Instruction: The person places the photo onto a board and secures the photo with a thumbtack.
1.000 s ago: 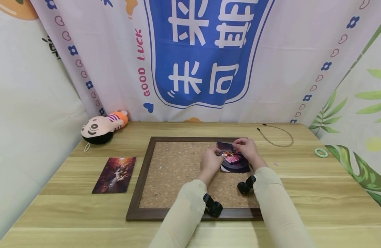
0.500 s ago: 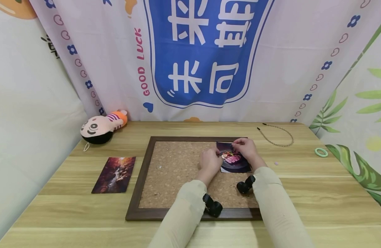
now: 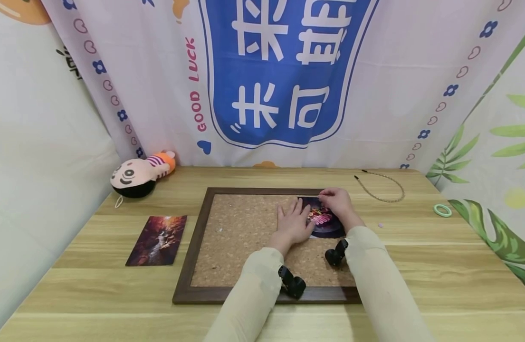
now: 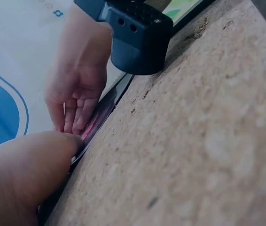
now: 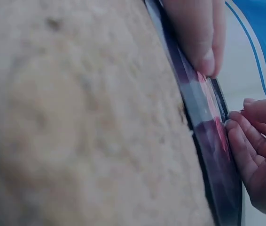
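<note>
A dark photo of food on a plate (image 3: 330,230) lies on the cork board (image 3: 238,237), towards its far right corner. My left hand (image 3: 294,223) rests with fingers spread on the photo's left part and the cork beside it, hiding some of the picture. At the photo's far edge my right hand (image 3: 338,203) pinches a tiny, thin pin-like thing (image 5: 241,110) between thumb and finger; its kind is too small to make out. The left wrist view shows my right hand (image 4: 79,94) beyond the near left hand (image 4: 25,169).
The board has a dark brown wooden frame (image 3: 194,242). Left of it lies a photo of a stream (image 3: 158,241), with a plush doll (image 3: 138,175) behind. On the right are a cord (image 3: 401,187), a green ring (image 3: 442,210) and a small pink thing (image 3: 380,225).
My left hand has let go of the photo's left edge and spread its fingers over it. My right hand has shifted slightly left and away from me along the photo's far edge, still pinching.
</note>
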`<state>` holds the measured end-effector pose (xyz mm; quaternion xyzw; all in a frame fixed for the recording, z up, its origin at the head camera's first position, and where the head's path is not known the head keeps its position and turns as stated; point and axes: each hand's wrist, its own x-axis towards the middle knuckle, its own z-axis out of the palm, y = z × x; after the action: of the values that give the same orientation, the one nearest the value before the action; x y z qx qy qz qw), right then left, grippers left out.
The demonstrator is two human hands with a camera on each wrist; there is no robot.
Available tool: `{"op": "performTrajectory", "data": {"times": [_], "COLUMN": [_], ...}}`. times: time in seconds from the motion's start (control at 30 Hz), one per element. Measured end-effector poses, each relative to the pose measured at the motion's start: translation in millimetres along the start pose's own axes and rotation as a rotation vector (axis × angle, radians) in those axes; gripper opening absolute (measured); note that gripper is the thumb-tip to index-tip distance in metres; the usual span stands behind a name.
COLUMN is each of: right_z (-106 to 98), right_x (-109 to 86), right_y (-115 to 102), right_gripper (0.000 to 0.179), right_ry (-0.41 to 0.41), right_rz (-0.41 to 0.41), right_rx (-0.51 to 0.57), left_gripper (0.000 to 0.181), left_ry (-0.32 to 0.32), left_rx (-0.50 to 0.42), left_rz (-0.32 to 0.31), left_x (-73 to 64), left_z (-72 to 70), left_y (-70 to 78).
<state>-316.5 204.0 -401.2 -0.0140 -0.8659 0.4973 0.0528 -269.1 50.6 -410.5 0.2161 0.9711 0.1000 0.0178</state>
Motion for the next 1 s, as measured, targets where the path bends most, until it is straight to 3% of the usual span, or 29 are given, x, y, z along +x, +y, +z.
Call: {"op": "performTrajectory", "data": {"times": [0.23, 0.5, 0.8, 1.0], "right_z": [-1, 0, 2, 5], "right_x": [3.2, -0.6, -0.4, 0.5], "right_y": [1, 6, 9, 5], "right_gripper": [0.018, 0.02, 0.02, 0.018], "right_ry": [0.027, -0.01, 0.005, 0.001], "right_rz": [-0.028, -0.029, -0.048, -0.016], "right_rx": [-0.112, -0.213, -0.223, -0.23], "left_gripper": [0.059, 0.06, 0.059, 0.06], "left_ry": [-0.013, -0.048, -0.042, -0.045], "left_rx": [0.018, 0.046, 0.039, 0.049], "left_rz": [0.002, -0.002, -0.014, -0.023], "left_x": [2.2, 2.4, -0.2, 0.6], "left_z": [-1.2, 3.9, 2.9, 3.4], "left_y": [0.7, 3.6, 3.1, 0.3]}}
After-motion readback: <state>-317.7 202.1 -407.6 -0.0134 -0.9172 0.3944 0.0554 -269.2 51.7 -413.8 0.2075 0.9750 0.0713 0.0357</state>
